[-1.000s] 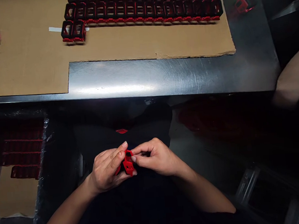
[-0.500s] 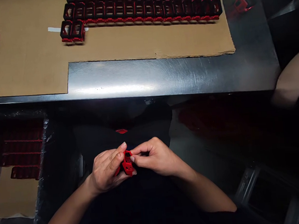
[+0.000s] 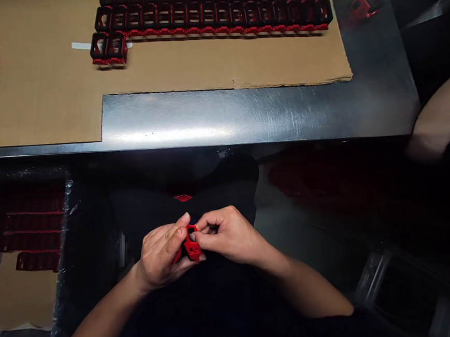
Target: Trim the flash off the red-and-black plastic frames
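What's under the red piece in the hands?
Dark clothing lies below the red piece, with a small red bit farther out. The left hand and right hand cover the spot right beneath it, so that can't be seen.

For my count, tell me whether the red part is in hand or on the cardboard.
In hand: the red plastic part is pinched between the left hand and the right hand.

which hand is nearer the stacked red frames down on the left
Left hand: nearer, to the right of the stacked red plastic frames. Right hand: farther right, past the left hand.
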### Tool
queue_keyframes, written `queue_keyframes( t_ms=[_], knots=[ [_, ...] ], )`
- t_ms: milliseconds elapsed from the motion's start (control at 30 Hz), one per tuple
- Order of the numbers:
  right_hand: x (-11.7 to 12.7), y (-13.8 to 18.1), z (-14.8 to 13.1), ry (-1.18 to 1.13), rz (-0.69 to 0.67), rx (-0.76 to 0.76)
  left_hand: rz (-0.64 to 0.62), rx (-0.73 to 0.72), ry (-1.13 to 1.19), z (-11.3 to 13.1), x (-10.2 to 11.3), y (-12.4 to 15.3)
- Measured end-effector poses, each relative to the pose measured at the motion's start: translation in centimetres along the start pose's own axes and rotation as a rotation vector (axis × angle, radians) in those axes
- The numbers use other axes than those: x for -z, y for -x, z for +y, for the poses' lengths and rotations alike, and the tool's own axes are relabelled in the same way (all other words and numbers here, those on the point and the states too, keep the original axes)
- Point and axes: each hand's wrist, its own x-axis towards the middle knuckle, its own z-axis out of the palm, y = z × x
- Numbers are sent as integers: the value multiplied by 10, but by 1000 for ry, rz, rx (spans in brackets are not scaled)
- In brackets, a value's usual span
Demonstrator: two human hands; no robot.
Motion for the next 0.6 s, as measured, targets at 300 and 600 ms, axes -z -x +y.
queue_keyframes(
  t_ms=[300, 600],
  knots=[
    [0, -18, 24, -249, 199, -18, 48, 149, 59, 5, 1, -3],
    [-4, -8, 36, -521, -110, 3, 80, 311, 265, 6, -2, -2]
  ],
)
